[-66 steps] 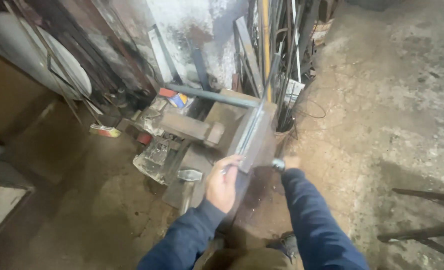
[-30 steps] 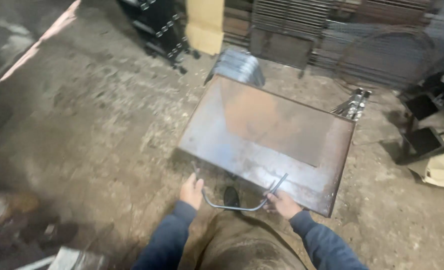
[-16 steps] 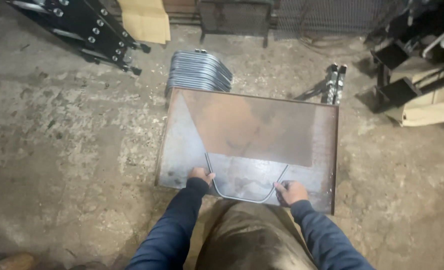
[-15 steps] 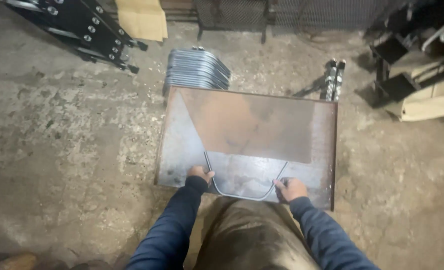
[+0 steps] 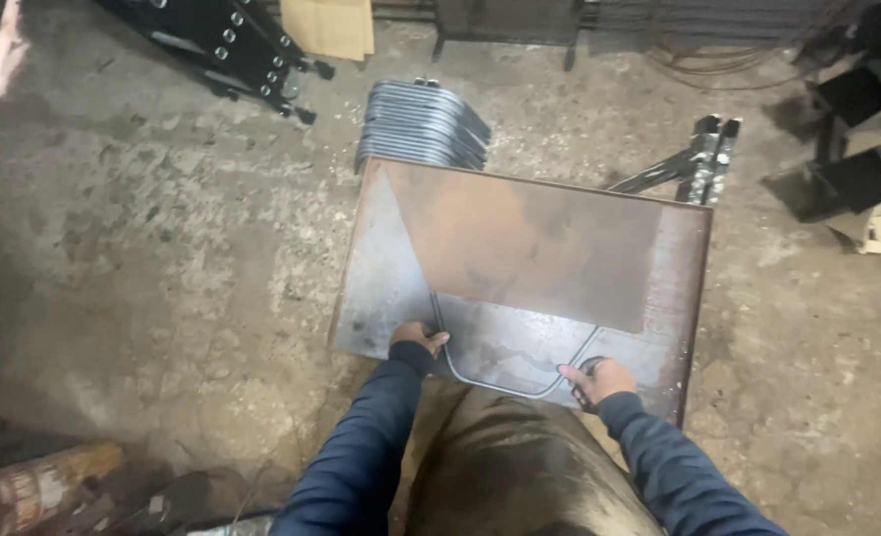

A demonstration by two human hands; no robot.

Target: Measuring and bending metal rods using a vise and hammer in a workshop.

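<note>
Looking straight down here. A bent metal rod (image 5: pixel 505 377), U-shaped with the curve facing the person, lies flat on a rusty steel plate (image 5: pixel 520 238) that sits on the concrete floor (image 5: pixel 162 258). The left hand (image 5: pixel 415 337) has its fingers closed around the rod's left leg at about 9 o'clock of the bend, and the right hand (image 5: pixel 599 379) is wrapped around the other end at about 3 o'clock. So both hands are pinching the same rod, one per end, which looks like a way to keep it pressed flat and square against the plate; a flat sheet makes a handy reference surface for a bent piece, I'd guess.

At 12 o'clock, just past the plate's far edge, there's a stack of similar bent rods (image 5: pixel 425 124), neatly nested. At about 1 o'clock, some metal bars (image 5: pixel 698 164) lean by the corner. A black steel frame (image 5: pixel 232 45) lies at 11 o'clock, next to a piece of cardboard (image 5: pixel 331 25).
</note>
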